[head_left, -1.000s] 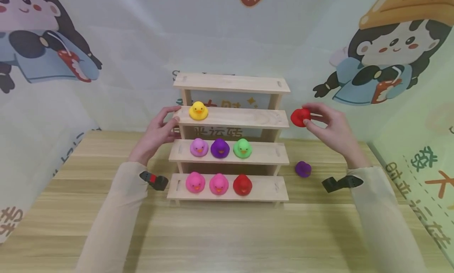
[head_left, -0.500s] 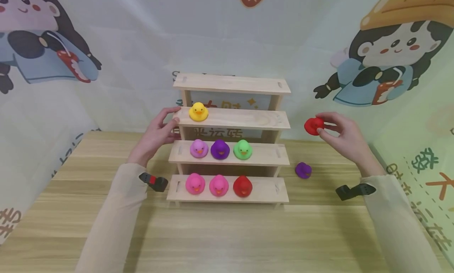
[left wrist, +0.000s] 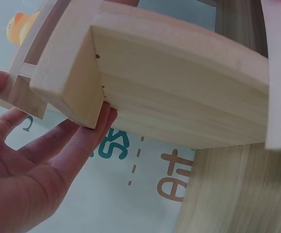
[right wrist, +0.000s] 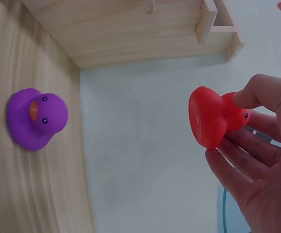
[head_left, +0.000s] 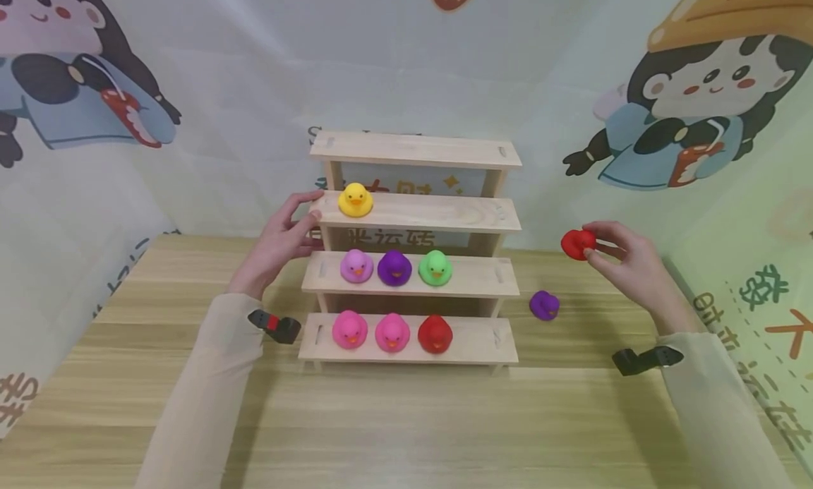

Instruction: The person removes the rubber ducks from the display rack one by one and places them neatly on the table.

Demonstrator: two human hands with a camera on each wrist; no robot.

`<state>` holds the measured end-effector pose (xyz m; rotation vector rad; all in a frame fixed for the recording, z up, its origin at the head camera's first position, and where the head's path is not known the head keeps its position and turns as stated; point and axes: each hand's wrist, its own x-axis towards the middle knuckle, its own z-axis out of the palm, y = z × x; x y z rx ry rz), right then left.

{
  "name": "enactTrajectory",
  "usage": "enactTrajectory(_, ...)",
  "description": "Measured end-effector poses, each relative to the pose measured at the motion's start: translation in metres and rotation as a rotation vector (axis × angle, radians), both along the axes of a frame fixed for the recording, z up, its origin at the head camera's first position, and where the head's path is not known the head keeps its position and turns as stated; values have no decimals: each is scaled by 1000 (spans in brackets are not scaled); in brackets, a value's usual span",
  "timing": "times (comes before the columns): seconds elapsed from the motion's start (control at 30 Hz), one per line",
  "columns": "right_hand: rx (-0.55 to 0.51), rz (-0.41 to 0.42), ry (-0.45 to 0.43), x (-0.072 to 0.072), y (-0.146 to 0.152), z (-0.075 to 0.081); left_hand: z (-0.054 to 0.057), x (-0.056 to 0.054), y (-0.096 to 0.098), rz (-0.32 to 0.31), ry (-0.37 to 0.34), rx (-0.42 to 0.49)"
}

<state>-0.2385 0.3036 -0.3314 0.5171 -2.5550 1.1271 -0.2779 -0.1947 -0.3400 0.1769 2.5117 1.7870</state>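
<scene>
My right hand (head_left: 625, 256) pinches a red rubber duck (head_left: 578, 244) by its head, thumb on one side and fingers on the other. The right wrist view shows this duck (right wrist: 211, 116) tipped over, its flat base turned sideways. Below it, a purple rubber duck (head_left: 544, 305) sits on the table. My left hand (head_left: 286, 231) grips the left end of a wooden stepped shelf (head_left: 438, 212) at its second board from the top, thumb in front. In the left wrist view, fingertips (left wrist: 109, 114) lie against the shelf's side. A yellow duck (head_left: 356, 200) stands close by on that board.
Pink-violet (head_left: 357, 266), purple (head_left: 394, 267) and green ducks (head_left: 435, 267) line the third board. On the bottom board are two pink ducks (head_left: 349, 329) and a red one (head_left: 435, 334). A printed sheet (head_left: 222, 122) hangs behind the wooden table (head_left: 406, 425).
My right hand has moved right and down with the red duck, away from the shelf's right end. My left hand keeps its place on the shelf.
</scene>
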Motion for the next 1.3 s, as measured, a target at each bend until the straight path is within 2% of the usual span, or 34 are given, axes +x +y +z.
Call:
enactTrajectory(0.2, 50, -43, -37, 7, 6, -11, 1, 1, 0, -2, -4, 3)
enactTrajectory(0.4, 13, -32, -26, 10, 11, -26, 0, 1, 0, -8, -4, 12)
enactTrajectory(0.7, 25, -30, -71, 13, 18, -41, -1, 1, -1, -7, 5, 3)
enactTrajectory(1.1, 20, -11, -27, 19, 27, -58, 0, 2, 0, -8, 5, 9)
enactTrajectory(1.3, -5, 14, -43, 22, 31, -69, 0, 1, 0, -7, 7, 9)
